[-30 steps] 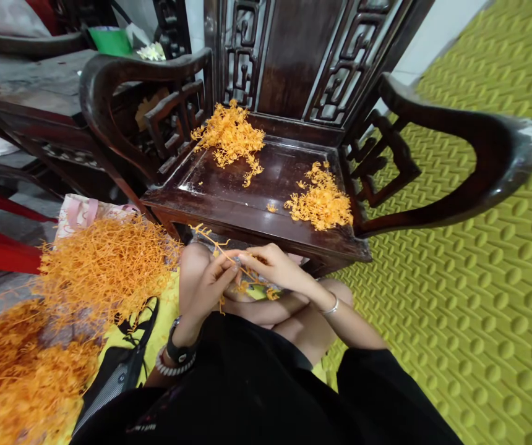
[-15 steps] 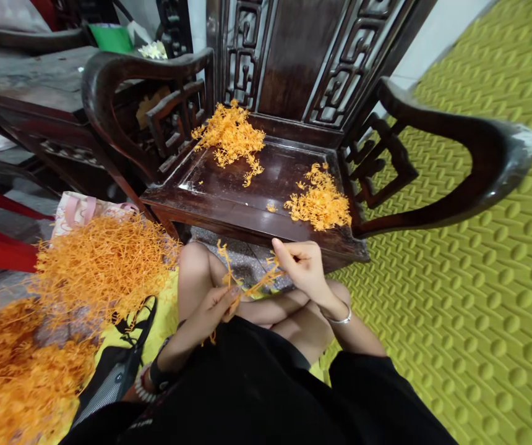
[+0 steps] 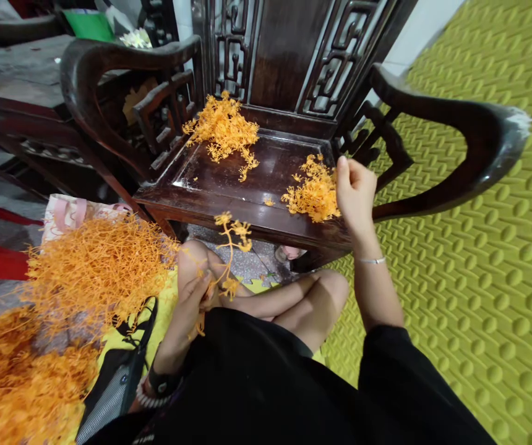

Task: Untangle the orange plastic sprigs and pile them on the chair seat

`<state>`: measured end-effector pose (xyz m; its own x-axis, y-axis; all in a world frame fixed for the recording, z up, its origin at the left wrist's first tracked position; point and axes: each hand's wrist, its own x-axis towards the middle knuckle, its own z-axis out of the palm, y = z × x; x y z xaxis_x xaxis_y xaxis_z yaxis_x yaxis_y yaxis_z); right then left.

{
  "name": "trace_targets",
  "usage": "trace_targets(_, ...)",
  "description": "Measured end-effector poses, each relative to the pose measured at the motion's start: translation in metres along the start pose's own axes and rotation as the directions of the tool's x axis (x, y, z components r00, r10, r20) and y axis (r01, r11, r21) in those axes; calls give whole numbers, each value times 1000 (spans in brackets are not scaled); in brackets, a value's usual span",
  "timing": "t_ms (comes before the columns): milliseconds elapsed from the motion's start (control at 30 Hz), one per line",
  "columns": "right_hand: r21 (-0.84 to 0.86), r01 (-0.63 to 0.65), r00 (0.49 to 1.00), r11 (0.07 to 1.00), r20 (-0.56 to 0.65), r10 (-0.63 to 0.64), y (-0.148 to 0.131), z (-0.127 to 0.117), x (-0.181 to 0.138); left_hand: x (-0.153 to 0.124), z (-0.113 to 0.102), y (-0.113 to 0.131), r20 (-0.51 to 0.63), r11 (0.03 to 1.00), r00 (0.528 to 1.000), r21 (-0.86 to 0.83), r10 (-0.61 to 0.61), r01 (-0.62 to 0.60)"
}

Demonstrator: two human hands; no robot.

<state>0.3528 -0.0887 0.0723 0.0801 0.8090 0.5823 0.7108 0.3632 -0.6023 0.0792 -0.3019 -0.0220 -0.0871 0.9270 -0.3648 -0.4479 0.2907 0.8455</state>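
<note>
A person sits cross-legged before one dark carved wooden armchair (image 3: 270,179); the left hand (image 3: 190,306), low at 7 o'clock, has its fingers pinched together on one branching orange plastic sprig (image 3: 229,238), which stands upright above the knee; the right hand (image 3: 355,188), raised at 2 o'clock, is loosely curled beside the smaller orange pile (image 3: 313,194) at the seat's right edge, and whether its fingers grip anything cannot be told; two orange piles lie on the seat, the larger pile (image 3: 222,127) at 11 o'clock by the backrest; one great heap of orange strands (image 3: 62,309) spreads at 9 o'clock; one bracelet (image 3: 372,261) circles the right wrist; a green embossed mat (image 3: 479,296) covers the floor at 3 o'clock; no legible writing shows.
</note>
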Motion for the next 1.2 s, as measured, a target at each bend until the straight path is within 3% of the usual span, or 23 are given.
trace_targets(67, -242, -18, 1000, 970, -26, 12, 24, 11, 21, 3, 9, 5, 3, 999, 1000, -30, 14, -14)
trace_targets(133, -446, -46, 995, 894, 55, 79, 48, 22, 39, 4, 15, 7, 54, 998, 998, -57, 38, -35)
trace_targets(267, -597, -105, 922, 796, 242, 303, 80, 35, 47, 9, 25, 8, 97, 987, 991, -143, 87, -73)
trace_targets(300, -577, -120, 914, 808, 253, 317, 82, 36, 44, 11, 28, 8, 80, 982, 992, -171, 99, -84)
trace_targets(367, -479, -109, 952, 871, 202, 230, 80, 34, 35, 15, 33, 7, 25, 967, 992, -225, 124, -115)
trace_targets(433, -325, -53, 997, 944, 42, 70, 67, 30, 21, 20, 38, 6, -44, 950, 988, -270, 149, -155)
trace_targets(500, -37, -32, 989, 999, -144, 27, 44, 27, 0, 25, 45, 4, -121, 931, 975, -295, 187, -215)
trace_targets(567, 363, -61, 966, 930, -212, 146, 13, 31, -32, 30, 52, 2, -195, 916, 951, -278, 241, -289)
trace_targets(633, 499, -88, 975, 862, -133, 177, -23, 45, -72, 34, 59, -1, -253, 909, 920, -219, 299, -356)
trace_targets(700, 592, -162, 986, 790, 70, 150, -59, 65, -110, 37, 65, -6, -276, 910, 893, -117, 355, -398)
trace_targets(767, 738, -360, 932, 571, 266, 245, -89, 85, -137, 38, 69, -12, -257, 905, 877, -20, 407, -425)
trace_targets(833, 792, -451, 876, 412, 304, 375, -107, 101, -147, 39, 71, -16, -208, 900, 878, 38, 432, -434)
trace_targets(867, 806, -456, 857, 377, 285, 429, -111, 106, -146, 38, 72, -17, -185, 902, 884, 45, 429, -429)
trace_targets(933, 813, -442, 852, 380, 247, 462, -111, 109, -139, 37, 71, -19, -162, 917, 903, 35, 398, -398)
trace_targets(1200, 715, -432, 897, 549, 276, 346, -88, 91, -126, 36, 64, -27, -103, 953, 949, -32, 297, -302)
